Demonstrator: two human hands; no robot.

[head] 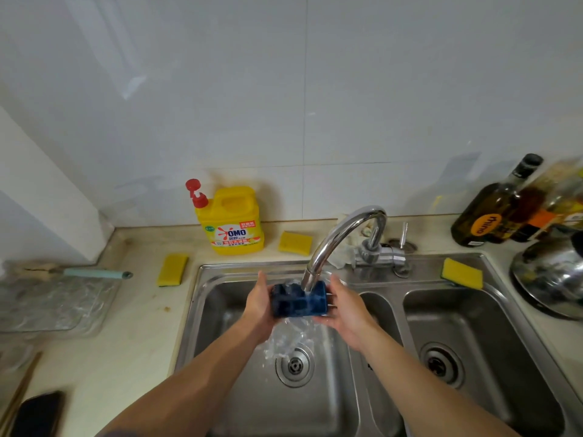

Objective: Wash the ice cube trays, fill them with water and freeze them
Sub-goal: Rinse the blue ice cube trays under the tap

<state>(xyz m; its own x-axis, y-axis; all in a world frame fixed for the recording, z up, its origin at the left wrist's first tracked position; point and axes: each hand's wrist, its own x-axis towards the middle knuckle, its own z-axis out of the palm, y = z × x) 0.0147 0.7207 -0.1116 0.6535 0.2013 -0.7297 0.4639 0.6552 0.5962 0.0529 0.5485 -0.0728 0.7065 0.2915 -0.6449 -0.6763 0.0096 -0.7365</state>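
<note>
1. The left hand (260,302) grips the left end of a blue ice cube tray (298,299), fingers wrapped round its edge.
2. The right hand (345,310) holds the tray's right end, the palm against its side and the fingers curled loosely beneath it.
3. Held between the two hands, the tray sits over the left basin (220,335) of a steel double sink, its compartments facing up, directly under the spout.
4. A curved chrome faucet (344,234) runs onto the top of the tray. Water (288,337) spills off the near edge and splashes down toward the drain (295,365).
5. The right basin (473,316) lies beside it, with its own drain.
6. A yellow sponge (462,273) rests on the sink's rim behind the right basin.
7. On the counter behind the sink, against the white tiled wall, stands a yellow dish soap bottle (233,222) with a red pump. A second yellow sponge (295,242) lies just to its right.
8. A third yellow sponge (173,269) lies on the counter left of the sink.
9. Farther left, a brush with a pale green handle (94,273) rests on the far edge of a clear plastic tray (50,301).
10. A dark phone (38,413) lies at the near left corner.
11. At the far right stand a dark glass bottle (492,212) and blurred bottles beside it, with a shiny steel pot (552,272) in front of them.
</note>
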